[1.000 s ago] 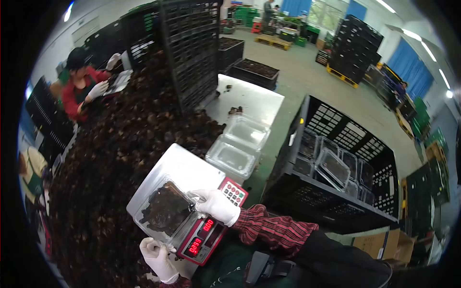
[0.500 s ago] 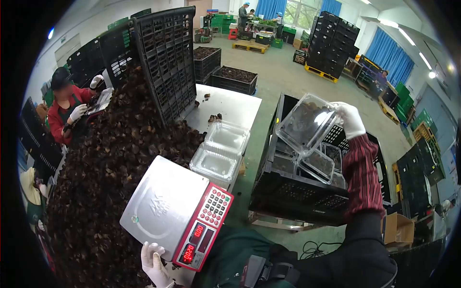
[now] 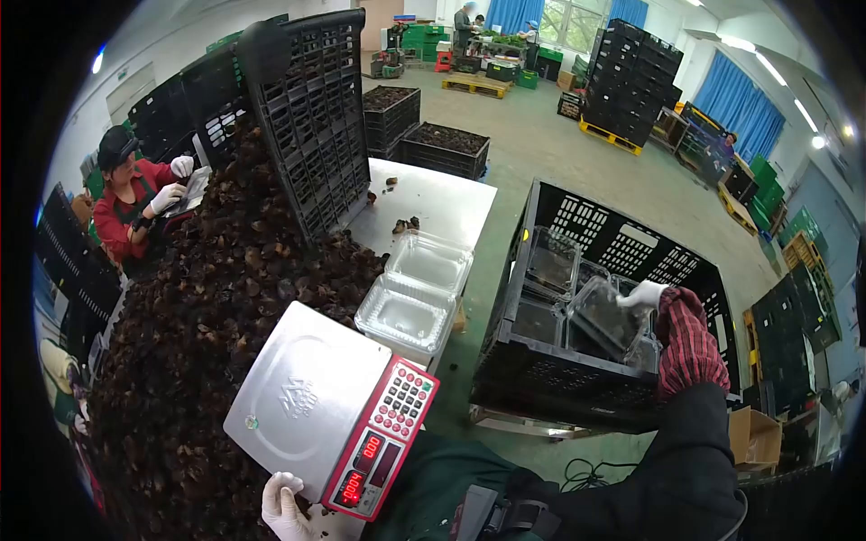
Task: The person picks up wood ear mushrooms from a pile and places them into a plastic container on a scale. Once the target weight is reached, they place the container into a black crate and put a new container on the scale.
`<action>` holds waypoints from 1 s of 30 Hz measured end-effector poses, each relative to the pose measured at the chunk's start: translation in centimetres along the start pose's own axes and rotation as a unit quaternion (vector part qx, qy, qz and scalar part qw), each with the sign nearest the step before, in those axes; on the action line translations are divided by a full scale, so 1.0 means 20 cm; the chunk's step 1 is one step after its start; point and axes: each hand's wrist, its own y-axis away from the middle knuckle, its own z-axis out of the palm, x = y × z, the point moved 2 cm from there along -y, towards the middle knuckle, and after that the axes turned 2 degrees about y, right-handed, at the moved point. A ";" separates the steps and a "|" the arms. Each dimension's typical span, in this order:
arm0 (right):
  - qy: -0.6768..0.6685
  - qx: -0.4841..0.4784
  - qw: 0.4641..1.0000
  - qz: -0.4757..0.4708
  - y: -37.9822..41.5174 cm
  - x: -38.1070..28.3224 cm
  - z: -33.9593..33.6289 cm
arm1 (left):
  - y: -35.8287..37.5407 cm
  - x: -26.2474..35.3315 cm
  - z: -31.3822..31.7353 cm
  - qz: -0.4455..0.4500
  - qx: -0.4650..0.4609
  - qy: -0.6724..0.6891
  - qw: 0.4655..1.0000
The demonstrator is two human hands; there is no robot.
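My left hand (image 3: 285, 510), in a white glove, rests at the near corner of a digital scale (image 3: 311, 397), its fingers slightly bent and apart. The scale's steel pan carries nothing, and its red panel is lit. My right hand (image 3: 644, 296), also gloved, is inside a black crate (image 3: 564, 374), its fingers closed at the upper right edge of a tilted clear plastic box (image 3: 603, 317). Several similar boxes, including a clear box (image 3: 552, 261), lie around it. Beside the scale stand open clear trays (image 3: 406, 311). A large heap of dark brown pieces (image 3: 198, 361) covers the table to the left.
An upright black crate (image 3: 311, 117) leans over the heap. Filled crates (image 3: 446, 149) stand behind the steel table (image 3: 456, 194). A co-worker in red (image 3: 126, 203) works at the far left. Stacked black crates (image 3: 631, 77) are on a pallet, and a cable (image 3: 591, 469) lies on the floor.
My right hand has moved down into the crate; the clear box it held up above the crate is no longer raised. The scale's lower reading has changed. My left hand stays by the scale.
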 end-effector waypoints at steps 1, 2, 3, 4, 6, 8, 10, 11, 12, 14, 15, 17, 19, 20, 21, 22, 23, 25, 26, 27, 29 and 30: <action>0.005 0.075 0.997 0.035 0.04 0.05 -0.02 | 0.00 0.00 0.00 0.003 -0.006 -0.005 1.000; -0.025 0.110 0.992 0.053 0.04 0.13 -0.04 | -0.02 -0.01 -0.02 0.002 -0.005 -0.005 1.000; -0.053 0.145 0.986 0.070 0.03 0.21 -0.06 | -0.03 0.01 -0.04 0.177 -0.065 -0.157 0.969; -0.078 0.166 0.978 0.099 -0.04 0.31 -0.06 | -0.02 0.01 -0.04 0.340 -0.120 -0.300 0.883; -0.119 0.204 0.963 0.133 -0.10 0.32 -0.03 | -0.05 -0.04 -0.04 0.253 -0.101 -0.144 0.951; -0.218 0.171 0.954 0.118 -0.25 0.26 0.06 | -0.06 -0.06 -0.05 0.154 -0.055 0.024 0.986; -0.059 0.196 0.977 0.055 -0.33 0.06 0.10 | -0.07 -0.06 -0.06 0.151 -0.038 0.031 0.987; 0.153 0.316 0.937 0.010 -0.36 -0.03 0.07 | -0.07 -0.06 -0.07 0.156 -0.036 0.020 0.987; 0.106 0.377 0.918 -0.055 -0.26 -0.24 0.02 | -0.06 -0.03 -0.04 0.167 0.016 0.023 0.986; -0.012 0.442 0.881 -0.172 0.11 -0.72 -0.03 | -0.06 -0.03 -0.08 0.177 0.019 -0.013 0.984; -0.083 0.444 0.864 -0.221 0.32 -0.96 -0.01 | -0.05 -0.03 -0.09 0.175 0.026 -0.032 0.984; -0.013 0.495 0.774 -0.395 0.69 -1.31 0.15 | -0.06 -0.05 -0.13 0.154 0.052 -0.027 0.986; -0.050 0.418 0.774 -0.473 0.96 -1.54 0.41 | -0.04 -0.03 -0.15 0.122 0.078 -0.026 0.989; -0.040 0.401 0.770 -0.495 0.97 -1.59 0.55 | -0.04 -0.05 -0.17 0.139 0.078 -0.043 0.986; -0.030 0.382 0.766 -0.516 0.95 -1.64 0.68 | -0.05 -0.07 -0.21 0.154 0.079 -0.062 0.983; -0.040 0.370 0.773 -0.514 0.89 -1.69 0.78 | -0.06 -0.10 -0.23 0.180 0.085 -0.098 0.975; -0.050 0.359 0.780 -0.511 0.79 -1.73 0.86 | -0.07 -0.11 -0.26 0.204 0.089 -0.137 0.965; -0.020 0.393 0.759 -0.519 0.52 -1.79 1.00 | -0.07 -0.10 -0.29 0.224 0.105 -0.204 0.947; -0.004 0.381 0.760 -0.527 0.40 -1.81 1.06 | -0.07 -0.10 -0.32 0.224 0.110 -0.214 0.944; 0.011 0.371 0.761 -0.532 0.30 -1.83 1.11 | -0.10 -0.12 -0.36 0.268 0.119 -0.293 0.910; 0.058 0.356 0.761 -0.539 0.12 -1.84 1.21 | -0.16 -0.11 -0.43 0.295 0.132 -0.407 0.854; 0.065 0.320 0.765 -0.555 0.09 -1.84 1.24 | -0.21 -0.09 -0.47 0.310 0.150 -0.439 0.830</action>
